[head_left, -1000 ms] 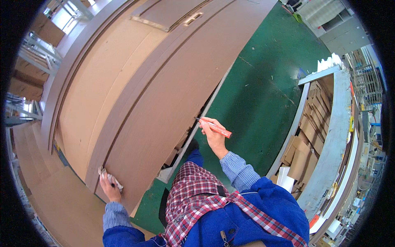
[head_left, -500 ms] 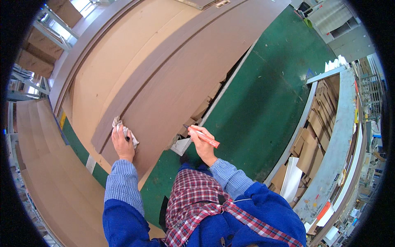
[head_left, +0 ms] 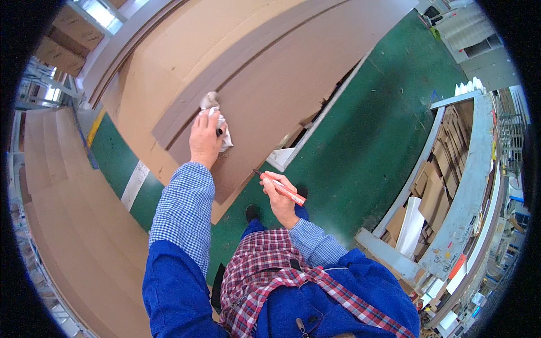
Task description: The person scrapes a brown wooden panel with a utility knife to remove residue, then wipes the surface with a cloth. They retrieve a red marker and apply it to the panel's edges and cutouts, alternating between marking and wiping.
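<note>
My left hand (head_left: 207,135) grips a crumpled white cloth (head_left: 224,135) against a brown panel (head_left: 298,62) with a long groove, near that groove. A small black piece (head_left: 219,132), perhaps a cap, shows between its fingers. My right hand (head_left: 279,200) holds a red marker (head_left: 284,188), black tip bare, beside the panel's lower right edge; I cannot tell whether the tip touches it. The panel lies on tan cardboard (head_left: 143,67).
Brown sheets (head_left: 79,219) lie at my left. To the right stands a grey-blue metal frame (head_left: 459,186) with cardboard scraps inside. The green floor (head_left: 372,124) shows between panel and frame, a pale frame edge below the panel. Stacked brown boxes (head_left: 73,34) stand far upper left.
My left hand has moved up and right with the cloth along the panel. My right hand with the marker has moved down. The camera's view has shifted, showing more floor at left.
</note>
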Available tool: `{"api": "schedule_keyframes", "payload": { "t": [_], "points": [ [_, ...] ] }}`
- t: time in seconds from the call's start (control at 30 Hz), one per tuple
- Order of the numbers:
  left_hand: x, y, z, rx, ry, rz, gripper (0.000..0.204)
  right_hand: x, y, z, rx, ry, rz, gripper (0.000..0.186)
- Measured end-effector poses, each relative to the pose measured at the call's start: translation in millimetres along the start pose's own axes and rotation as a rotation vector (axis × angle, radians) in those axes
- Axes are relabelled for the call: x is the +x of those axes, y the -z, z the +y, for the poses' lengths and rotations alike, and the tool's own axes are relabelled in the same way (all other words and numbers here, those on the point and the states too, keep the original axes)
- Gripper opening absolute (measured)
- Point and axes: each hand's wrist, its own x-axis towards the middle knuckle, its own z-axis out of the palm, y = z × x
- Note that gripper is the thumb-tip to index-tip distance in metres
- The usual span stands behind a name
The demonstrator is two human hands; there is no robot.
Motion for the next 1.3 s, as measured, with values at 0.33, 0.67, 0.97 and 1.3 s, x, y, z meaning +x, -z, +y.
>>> {"api": "schedule_keyframes", "payload": {
  "t": [0.33,0.67,0.97,1.3],
  "points": [
    [-76.1,48.2,-31.1,-0.135,-0.073,-0.061,0.038,-86.2,-60.6,31.2,-0.090,-0.065,-0.127,0.022],
    [-120.7,55.9,31.0,-0.224,-0.269,-0.238,0.054,-94.5,48.8,-3.5,-0.280,-0.205,0.049,0.020],
    [-3.9,-20.3,122.5,-0.260,-0.340,-0.294,0.048,-19.7,169.1,-40.5,-0.168,-0.164,0.403,0.021],
    [167.8,-133.8,223.9,-0.491,-0.089,-0.147,0.044,213.2,181.8,-162.8,-0.218,0.157,0.125,0.014]
  ]
}}
